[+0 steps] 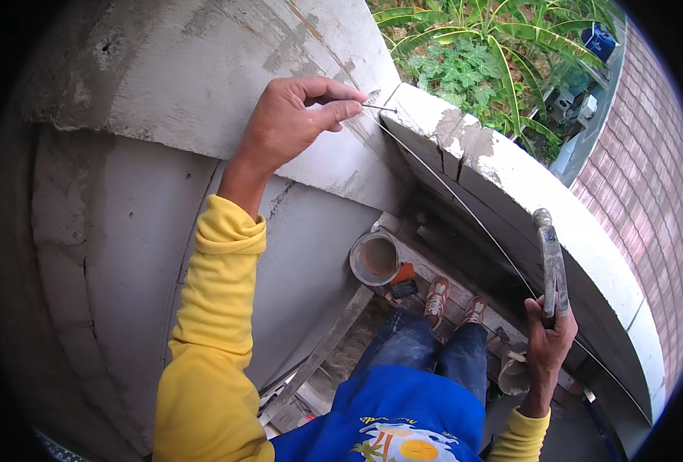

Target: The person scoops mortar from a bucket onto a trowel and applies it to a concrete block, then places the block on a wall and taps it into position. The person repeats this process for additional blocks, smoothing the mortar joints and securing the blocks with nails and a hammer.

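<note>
My left hand (pixel 299 115) is raised beside the grey wall, thumb and forefinger pinching a thin nail (pixel 380 108). The nail's head points right, close to the end of the white wall top (pixel 426 115). From near those fingertips a thin pale string (pixel 476 219) runs down to the right, past my other hand and on along the wall's inner side. My right hand (pixel 549 346) is closed round a claw hammer (pixel 552 262), gripping it close to its metal head. The hammer's striking face points up, near the wall's edge; its handle is mostly hidden. Whether that hand touches the string I cannot tell.
Below, a mortar-stained bucket (pixel 375 259) stands on planks beside an orange piece (pixel 403 272) and my shoes (pixel 436 299). Another bucket (pixel 515 373) sits near my right forearm. Beyond the curved wall are green plants (pixel 472 77) and a tiled roof (pixel 642 162).
</note>
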Demonstrator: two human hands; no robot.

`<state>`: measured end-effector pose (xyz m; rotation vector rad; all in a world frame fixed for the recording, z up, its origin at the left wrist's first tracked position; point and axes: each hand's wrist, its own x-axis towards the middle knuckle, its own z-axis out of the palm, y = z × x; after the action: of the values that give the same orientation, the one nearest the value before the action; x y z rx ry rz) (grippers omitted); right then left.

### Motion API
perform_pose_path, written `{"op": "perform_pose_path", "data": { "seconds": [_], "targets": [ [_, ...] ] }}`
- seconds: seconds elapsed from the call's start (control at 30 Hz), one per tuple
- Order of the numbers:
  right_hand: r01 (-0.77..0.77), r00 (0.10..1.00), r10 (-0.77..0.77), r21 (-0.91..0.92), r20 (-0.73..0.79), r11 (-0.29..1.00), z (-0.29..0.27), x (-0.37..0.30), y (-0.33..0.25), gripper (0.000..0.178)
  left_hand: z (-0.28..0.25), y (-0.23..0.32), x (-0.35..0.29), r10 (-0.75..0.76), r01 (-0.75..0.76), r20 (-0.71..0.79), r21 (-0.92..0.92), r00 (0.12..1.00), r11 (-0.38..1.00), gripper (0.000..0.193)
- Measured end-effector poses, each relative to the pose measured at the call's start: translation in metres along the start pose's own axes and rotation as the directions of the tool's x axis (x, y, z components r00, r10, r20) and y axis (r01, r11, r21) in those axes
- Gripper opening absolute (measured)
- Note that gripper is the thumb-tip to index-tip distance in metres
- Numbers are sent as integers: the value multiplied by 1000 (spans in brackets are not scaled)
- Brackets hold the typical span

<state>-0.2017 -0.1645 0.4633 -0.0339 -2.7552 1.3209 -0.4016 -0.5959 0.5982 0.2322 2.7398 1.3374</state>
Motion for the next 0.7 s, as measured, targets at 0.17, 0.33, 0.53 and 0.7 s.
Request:
{"op": "perform_pose_path", "data": {
  "seconds": [0.17, 0.33, 0.53, 0.7],
  "targets": [
    [73, 997, -73, -23, -39, 997, -3, 4, 3, 25, -8, 16, 14, -58, 64, 35, -186, 998, 980, 25],
    [148, 987, -150, -24, -65, 989, -3, 11, 1, 25, -3, 17, 25, -65, 69, 109, -34, 992, 997, 20],
    [155, 984, -155, -7, -87, 988, -4, 15, -4, 25, -23, 36, 46, 40, -67, 155, 169, 987, 983, 20],
    [123, 989, -123, -1, -83, 992, -4, 21, -14, 24, -37, 47, 66, 117, -161, 184, 245, 976, 956, 19]
  ]
}}
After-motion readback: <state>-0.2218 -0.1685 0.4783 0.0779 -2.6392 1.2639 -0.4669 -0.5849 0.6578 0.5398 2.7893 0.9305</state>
